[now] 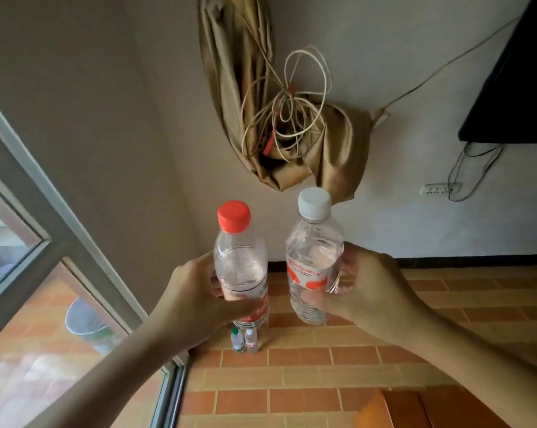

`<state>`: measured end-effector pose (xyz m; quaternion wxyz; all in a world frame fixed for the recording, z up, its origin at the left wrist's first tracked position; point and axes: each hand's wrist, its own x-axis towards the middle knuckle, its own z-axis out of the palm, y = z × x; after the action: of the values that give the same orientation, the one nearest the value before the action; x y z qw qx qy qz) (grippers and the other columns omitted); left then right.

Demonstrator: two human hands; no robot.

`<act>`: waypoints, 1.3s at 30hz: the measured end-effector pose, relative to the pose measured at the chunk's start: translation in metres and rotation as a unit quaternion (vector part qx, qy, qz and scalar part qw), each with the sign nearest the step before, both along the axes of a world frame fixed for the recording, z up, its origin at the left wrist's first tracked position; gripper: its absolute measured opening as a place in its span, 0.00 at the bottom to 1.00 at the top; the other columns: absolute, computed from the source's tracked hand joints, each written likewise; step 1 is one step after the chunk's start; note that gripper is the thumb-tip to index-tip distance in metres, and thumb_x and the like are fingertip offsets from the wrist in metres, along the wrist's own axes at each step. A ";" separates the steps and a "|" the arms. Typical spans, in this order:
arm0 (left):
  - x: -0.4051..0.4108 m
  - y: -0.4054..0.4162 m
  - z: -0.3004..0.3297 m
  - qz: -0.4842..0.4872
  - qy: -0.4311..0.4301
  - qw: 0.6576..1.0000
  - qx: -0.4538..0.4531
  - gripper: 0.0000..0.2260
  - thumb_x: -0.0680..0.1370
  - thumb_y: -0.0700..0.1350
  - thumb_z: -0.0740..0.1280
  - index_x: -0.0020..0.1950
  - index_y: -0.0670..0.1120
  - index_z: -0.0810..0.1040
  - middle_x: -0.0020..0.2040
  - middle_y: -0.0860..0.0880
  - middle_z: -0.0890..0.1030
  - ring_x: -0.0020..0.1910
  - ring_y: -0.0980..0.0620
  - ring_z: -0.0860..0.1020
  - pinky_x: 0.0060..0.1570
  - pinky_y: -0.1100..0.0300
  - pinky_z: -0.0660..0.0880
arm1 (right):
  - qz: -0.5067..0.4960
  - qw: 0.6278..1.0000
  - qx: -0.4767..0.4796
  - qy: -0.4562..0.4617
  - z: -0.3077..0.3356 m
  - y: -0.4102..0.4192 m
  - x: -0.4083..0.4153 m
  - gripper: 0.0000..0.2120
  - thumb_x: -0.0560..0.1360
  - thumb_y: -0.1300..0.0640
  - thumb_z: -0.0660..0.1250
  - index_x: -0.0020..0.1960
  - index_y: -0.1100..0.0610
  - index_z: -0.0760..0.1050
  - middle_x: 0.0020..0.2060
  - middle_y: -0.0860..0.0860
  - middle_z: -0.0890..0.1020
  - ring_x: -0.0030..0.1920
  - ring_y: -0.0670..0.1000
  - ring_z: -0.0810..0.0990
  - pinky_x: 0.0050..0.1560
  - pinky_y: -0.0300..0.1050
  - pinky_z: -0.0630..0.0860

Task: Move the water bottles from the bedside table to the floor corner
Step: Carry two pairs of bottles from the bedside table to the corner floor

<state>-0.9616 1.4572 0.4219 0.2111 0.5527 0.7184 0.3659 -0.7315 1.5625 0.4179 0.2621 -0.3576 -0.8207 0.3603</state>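
My left hand (196, 299) grips a clear water bottle with a red cap (240, 261) around its lower half, holding it upright in the air. Beside it, my right hand (364, 284) grips a clear bottle with a white cap (314, 251) and a red-and-white label, also upright. Both bottles hang above the tiled floor (322, 381), facing the room corner. Far below, two small-looking bottles (245, 340) stand side by side on the floor near the corner, partly hidden by the red-capped bottle.
A glass door with a grey frame (75, 242) runs along the left. A knotted tan curtain (279, 118) with looped cord hangs in the corner. A dark screen (514, 88), cables and a wall socket (440, 189) are on the right wall. Orange-brown furniture (430, 409) shows at bottom right.
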 end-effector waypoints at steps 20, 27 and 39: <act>-0.086 0.179 -0.147 -0.004 -0.075 0.996 -0.041 0.17 0.61 0.45 0.82 0.45 0.52 0.81 0.40 0.59 0.86 0.41 0.60 0.85 0.43 0.63 0.80 | -0.027 0.994 -0.106 0.020 -0.150 0.170 -0.101 0.24 0.63 0.49 0.80 0.57 0.44 0.79 0.51 0.38 0.85 0.54 0.40 0.83 0.55 0.45 0.83; -0.105 0.194 -0.283 0.044 -0.096 0.993 -0.044 0.16 0.62 0.46 0.82 0.45 0.51 0.81 0.39 0.58 0.86 0.39 0.59 0.85 0.40 0.64 0.80 | 0.010 0.993 -0.119 0.012 -0.279 0.208 -0.126 0.22 0.64 0.50 0.80 0.57 0.46 0.79 0.50 0.39 0.86 0.53 0.42 0.84 0.54 0.45 0.83; -0.137 0.200 -0.620 0.097 -0.123 0.986 -0.064 0.22 0.60 0.46 0.83 0.50 0.54 0.79 0.46 0.64 0.84 0.46 0.64 0.83 0.43 0.74 0.76 | 0.016 0.987 -0.159 0.000 -0.636 0.221 -0.185 0.23 0.63 0.51 0.79 0.56 0.46 0.78 0.49 0.42 0.86 0.51 0.45 0.84 0.53 0.50 0.82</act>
<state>-1.0990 1.6575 -0.1979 0.2965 0.4165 0.7587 0.4036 -0.9168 1.7835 -0.2185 0.1965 -0.3813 -0.7588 0.4901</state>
